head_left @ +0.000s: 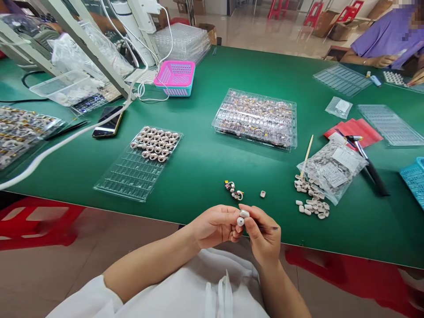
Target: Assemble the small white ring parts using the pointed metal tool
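Just above the table's front edge, my left hand point(220, 225) pinches a small white earbud housing point(240, 221) between thumb and fingers. My right hand point(265, 234) closes on the same piece from the other side, at its glossy upper part. A thin dark pointed tool point(273, 228), its kind unclear, sticks out from under the right fingers. Beyond my hands lie two small earbud assemblies point(233, 190) with bits of yellow and a loose white shell point(263, 194). To the right, several pale shells point(313, 201) are scattered beside a plastic bag point(334, 163) of similar shells.
A clear tray point(129, 176) partly filled with rounded shells lies left; stacked full trays point(255, 119) stand ahead. Around them are a phone point(107, 121), a pink basket point(175, 73), a black-handled tool point(374, 172) and a blue basket point(414, 181). A co-worker point(387, 39) sits at far right.
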Demonstrator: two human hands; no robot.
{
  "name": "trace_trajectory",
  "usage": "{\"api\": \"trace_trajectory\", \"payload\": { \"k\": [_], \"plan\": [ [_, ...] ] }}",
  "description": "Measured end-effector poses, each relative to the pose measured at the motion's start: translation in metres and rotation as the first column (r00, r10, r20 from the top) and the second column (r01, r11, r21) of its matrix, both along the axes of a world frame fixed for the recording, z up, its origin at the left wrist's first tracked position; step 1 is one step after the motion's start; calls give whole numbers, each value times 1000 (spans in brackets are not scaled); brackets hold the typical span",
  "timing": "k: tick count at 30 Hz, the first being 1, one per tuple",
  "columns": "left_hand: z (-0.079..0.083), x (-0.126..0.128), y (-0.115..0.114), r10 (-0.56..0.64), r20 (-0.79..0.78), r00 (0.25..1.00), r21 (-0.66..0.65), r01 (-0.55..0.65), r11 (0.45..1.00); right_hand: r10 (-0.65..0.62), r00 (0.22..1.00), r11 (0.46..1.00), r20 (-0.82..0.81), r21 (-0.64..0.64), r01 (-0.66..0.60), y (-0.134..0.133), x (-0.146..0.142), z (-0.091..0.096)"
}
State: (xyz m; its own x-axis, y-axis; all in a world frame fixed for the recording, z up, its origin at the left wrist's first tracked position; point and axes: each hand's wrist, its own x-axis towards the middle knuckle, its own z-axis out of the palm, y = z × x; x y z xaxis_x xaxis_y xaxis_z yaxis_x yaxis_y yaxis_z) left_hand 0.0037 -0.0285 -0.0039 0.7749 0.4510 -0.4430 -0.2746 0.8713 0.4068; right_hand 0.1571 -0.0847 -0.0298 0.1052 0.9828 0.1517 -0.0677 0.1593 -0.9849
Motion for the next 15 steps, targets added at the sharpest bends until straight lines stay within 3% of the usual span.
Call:
{"api": "trace_trajectory", "payload": {
  "k": [9,15],
  "plan": [
    [-2,-5,1,-1,-58,998,67,5,998,62,977,996,202,57,-75,5,5,14],
    [3,-3,1,-22,-61,998,77,27,997,33,989,995,146,91,-46,6,-1,12]
  ]
}}
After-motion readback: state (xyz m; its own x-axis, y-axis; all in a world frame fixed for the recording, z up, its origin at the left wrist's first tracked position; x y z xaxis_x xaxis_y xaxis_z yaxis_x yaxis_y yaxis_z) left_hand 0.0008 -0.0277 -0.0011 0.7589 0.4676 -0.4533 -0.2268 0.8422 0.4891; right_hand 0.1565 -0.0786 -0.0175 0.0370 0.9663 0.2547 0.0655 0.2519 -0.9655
